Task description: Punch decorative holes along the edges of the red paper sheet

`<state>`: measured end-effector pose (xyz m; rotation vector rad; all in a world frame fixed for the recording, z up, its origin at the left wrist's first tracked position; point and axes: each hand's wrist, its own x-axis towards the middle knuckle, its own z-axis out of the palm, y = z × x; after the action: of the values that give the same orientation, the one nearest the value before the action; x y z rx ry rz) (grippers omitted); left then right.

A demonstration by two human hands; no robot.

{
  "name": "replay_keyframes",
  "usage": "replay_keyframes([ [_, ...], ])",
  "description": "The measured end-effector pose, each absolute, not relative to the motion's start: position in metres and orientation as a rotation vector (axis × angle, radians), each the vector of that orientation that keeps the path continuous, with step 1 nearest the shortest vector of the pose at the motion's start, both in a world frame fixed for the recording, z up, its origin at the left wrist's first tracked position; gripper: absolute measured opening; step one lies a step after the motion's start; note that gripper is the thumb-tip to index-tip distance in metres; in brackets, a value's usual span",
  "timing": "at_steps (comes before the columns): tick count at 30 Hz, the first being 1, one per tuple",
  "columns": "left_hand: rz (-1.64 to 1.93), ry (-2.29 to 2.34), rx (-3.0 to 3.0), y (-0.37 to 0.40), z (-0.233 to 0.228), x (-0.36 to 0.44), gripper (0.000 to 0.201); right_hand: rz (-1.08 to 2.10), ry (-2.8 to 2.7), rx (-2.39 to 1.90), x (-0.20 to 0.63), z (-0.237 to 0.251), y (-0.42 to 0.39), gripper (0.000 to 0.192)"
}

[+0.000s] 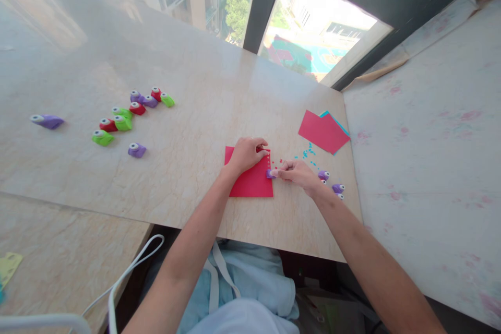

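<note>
A sheet of red paper [250, 182] lies on the table with a row of small punched holes along its right edge. My left hand [247, 154] is over the sheet's upper part, fingers bent and closed on the paper near the top right corner. A purple paper punch [270, 174] sits at the sheet's right edge. My right hand [295, 172] grips this punch between thumb and fingers from the right. Tiny red paper bits [277, 162] lie just above my right hand, and blue bits [309, 152] are scattered farther up and right.
Red and blue sheets [323, 132] overlap at the right, near the wall. More punches [338, 188] stand beside my right wrist. On the left is a group of purple, red and green punches [122, 122]. A white cable [131, 266] hangs by the table's front edge [168, 225].
</note>
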<state>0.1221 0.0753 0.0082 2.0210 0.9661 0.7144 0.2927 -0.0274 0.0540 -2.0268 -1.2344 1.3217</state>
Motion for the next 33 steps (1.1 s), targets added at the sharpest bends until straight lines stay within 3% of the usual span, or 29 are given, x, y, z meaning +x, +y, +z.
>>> replay_keyframes([
  [27, 0.745, 0.927, 1.99, 0.075, 0.004, 0.116, 0.022, 1.368, -1.153, -1.784, 0.298, 0.05, -0.038, 0.033],
  [33, 0.759, 0.895, 1.983, 0.076, -0.001, 0.109, 0.021, 1.305, -1.278, -1.768, 0.292, 0.05, -0.044, 0.047],
])
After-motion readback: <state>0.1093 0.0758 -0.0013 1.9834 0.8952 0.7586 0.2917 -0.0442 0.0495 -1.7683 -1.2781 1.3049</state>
